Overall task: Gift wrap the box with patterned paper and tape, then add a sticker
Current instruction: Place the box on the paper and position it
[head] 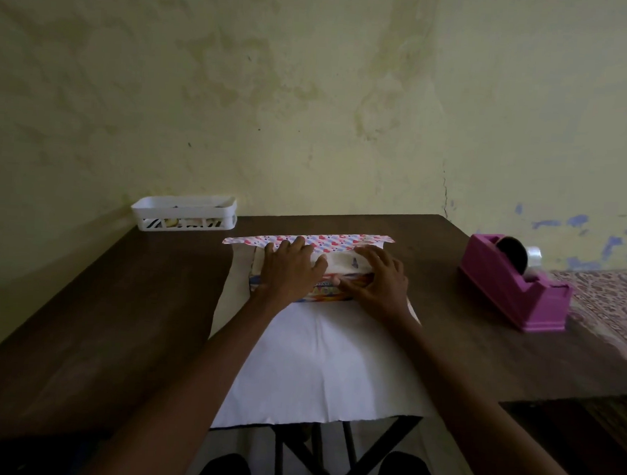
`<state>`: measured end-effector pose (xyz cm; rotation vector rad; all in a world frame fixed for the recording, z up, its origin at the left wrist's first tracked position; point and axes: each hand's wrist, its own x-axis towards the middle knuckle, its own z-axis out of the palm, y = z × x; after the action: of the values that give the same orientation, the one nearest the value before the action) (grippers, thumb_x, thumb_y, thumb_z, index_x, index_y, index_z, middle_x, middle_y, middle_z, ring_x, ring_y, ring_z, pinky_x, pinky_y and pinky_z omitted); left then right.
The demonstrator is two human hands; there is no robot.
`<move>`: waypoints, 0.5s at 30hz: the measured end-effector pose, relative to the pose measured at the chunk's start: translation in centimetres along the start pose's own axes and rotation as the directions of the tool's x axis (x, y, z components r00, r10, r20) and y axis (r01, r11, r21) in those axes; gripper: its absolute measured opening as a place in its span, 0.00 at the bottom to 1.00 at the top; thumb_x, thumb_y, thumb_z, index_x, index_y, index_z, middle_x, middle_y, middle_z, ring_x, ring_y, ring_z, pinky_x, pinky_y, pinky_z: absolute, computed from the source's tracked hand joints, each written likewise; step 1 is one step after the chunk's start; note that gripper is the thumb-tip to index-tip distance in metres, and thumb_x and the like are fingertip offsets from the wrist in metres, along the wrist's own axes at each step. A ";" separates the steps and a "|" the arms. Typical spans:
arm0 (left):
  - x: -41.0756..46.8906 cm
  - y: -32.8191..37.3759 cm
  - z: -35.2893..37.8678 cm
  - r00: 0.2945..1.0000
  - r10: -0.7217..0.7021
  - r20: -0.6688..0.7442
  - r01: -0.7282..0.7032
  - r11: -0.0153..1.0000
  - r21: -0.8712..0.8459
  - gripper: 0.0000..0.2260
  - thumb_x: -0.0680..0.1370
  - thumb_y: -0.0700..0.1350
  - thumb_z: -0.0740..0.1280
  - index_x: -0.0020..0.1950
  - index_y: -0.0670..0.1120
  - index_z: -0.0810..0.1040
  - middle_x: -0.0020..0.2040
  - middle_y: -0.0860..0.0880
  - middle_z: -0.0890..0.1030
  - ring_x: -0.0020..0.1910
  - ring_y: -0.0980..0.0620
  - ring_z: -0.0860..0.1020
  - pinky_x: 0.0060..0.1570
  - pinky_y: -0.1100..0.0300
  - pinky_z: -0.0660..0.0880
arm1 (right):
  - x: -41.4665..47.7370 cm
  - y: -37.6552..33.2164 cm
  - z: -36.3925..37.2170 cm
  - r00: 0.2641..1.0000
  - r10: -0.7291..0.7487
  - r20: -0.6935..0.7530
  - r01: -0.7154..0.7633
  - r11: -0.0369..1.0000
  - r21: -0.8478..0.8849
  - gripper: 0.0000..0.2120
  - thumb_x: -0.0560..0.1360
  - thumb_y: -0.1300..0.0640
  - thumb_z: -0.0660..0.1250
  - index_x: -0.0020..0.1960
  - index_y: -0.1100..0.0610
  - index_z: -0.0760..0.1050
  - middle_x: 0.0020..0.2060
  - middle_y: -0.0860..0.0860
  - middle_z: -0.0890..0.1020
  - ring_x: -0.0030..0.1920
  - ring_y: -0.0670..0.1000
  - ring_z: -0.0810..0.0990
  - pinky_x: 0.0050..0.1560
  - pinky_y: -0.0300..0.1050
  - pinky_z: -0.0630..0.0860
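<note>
"Brown wood, item one: the table [116,317], which bears all the rest. Item two?"

"Wrapping paper [315,366], white side up. It lies under the box and runs from it toward the person, with its near edge hanging past the table. Beyond the box, its patterned flap [337,240], printed with hearts, is turned up over the top."

"Item three, the box [332,294]?"

"Mid-sheet, long axis left to right, near face uncovered."

"Four and five?"

"Pink tape dispenser [514,286], well to the right of the box, roll loaded. White slotted basket [185,213], beyond the box to its left, contents unclear."

"Hands?"

"The left hand [290,269] lies flat with straight fingers, pressing the flap onto the box top and gripping nothing. The right hand [377,281] rests on the box's right end with its thumb at the near face. I cannot tell whether it pinches any paper."

"What does the next move turn on?"

"In my judgement, the long stretch of paper lies on the person's side of the box. It would have to rise across the long axis to meet the flap. For tape, the right hand is nearer the dispenser."

"Writing?"

"Bright print on the box's near face, half covered by the hands and not legible."
</note>
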<state>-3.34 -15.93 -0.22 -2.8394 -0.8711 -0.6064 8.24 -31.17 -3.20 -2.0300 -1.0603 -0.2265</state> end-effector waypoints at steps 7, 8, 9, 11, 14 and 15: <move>0.0 -0.1 -0.2 0.999 0.008 0.038 -0.007 1.000 -0.023 0.24 0.81 0.59 0.52 0.69 0.48 0.72 0.72 0.46 0.69 0.69 0.45 0.68 0.70 0.41 0.60 | 0.3 0.0 0.2 0.976 -0.192 0.104 0.217 0.910 -0.353 0.44 0.63 0.27 0.66 0.74 0.46 0.65 0.75 0.50 0.64 0.75 0.59 0.57 0.70 0.64 0.56; 0.1 -0.1 -0.2 0.999 0.006 0.047 -0.004 0.999 -0.035 0.23 0.81 0.59 0.52 0.70 0.48 0.72 0.72 0.46 0.69 0.69 0.44 0.68 0.70 0.40 0.60 | 0.6 -0.1 0.1 0.969 -0.198 0.150 0.242 0.887 -0.394 0.45 0.63 0.26 0.63 0.74 0.47 0.64 0.75 0.50 0.64 0.75 0.59 0.57 0.70 0.64 0.56; 0.2 -0.1 -0.4 0.998 0.000 0.059 0.003 0.999 -0.049 0.23 0.81 0.58 0.52 0.70 0.48 0.72 0.72 0.46 0.69 0.69 0.44 0.68 0.70 0.40 0.60 | 0.9 -0.3 -0.1 0.962 -0.195 0.193 0.261 0.867 -0.425 0.45 0.64 0.26 0.62 0.75 0.47 0.63 0.75 0.50 0.64 0.75 0.59 0.57 0.70 0.64 0.56; 0.6 -0.2 -0.7 0.996 -0.004 0.085 0.009 0.998 -0.062 0.22 0.81 0.56 0.54 0.70 0.47 0.71 0.72 0.46 0.69 0.69 0.44 0.68 0.69 0.40 0.61 | 1.5 -0.7 -0.6 0.950 -0.197 0.244 0.292 0.839 -0.459 0.43 0.67 0.27 0.63 0.75 0.48 0.62 0.75 0.51 0.65 0.75 0.59 0.58 0.70 0.64 0.56; 1.9 -0.9 -1.4 0.995 0.041 0.094 -0.035 0.997 -0.064 0.19 0.81 0.54 0.59 0.67 0.47 0.75 0.67 0.46 0.73 0.65 0.44 0.72 0.65 0.45 0.67 | 1.6 -1.3 -1.1 0.933 -0.237 0.270 0.340 0.825 -0.451 0.38 0.70 0.32 0.68 0.74 0.48 0.65 0.74 0.50 0.67 0.74 0.56 0.60 0.72 0.63 0.56; 2.5 -1.3 -1.6 0.994 0.060 0.090 -0.052 0.994 -0.092 0.17 0.81 0.53 0.61 0.66 0.47 0.76 0.65 0.46 0.75 0.64 0.44 0.73 0.63 0.48 0.69 | 1.5 -1.4 -1.2 0.929 -0.243 0.279 0.348 0.831 -0.433 0.36 0.71 0.34 0.69 0.74 0.48 0.65 0.73 0.49 0.68 0.73 0.55 0.61 0.71 0.62 0.57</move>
<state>-2.68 -13.88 2.23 -2.9835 -0.7936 -0.5231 8.35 -30.71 -0.81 -2.3518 -1.5865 -0.4826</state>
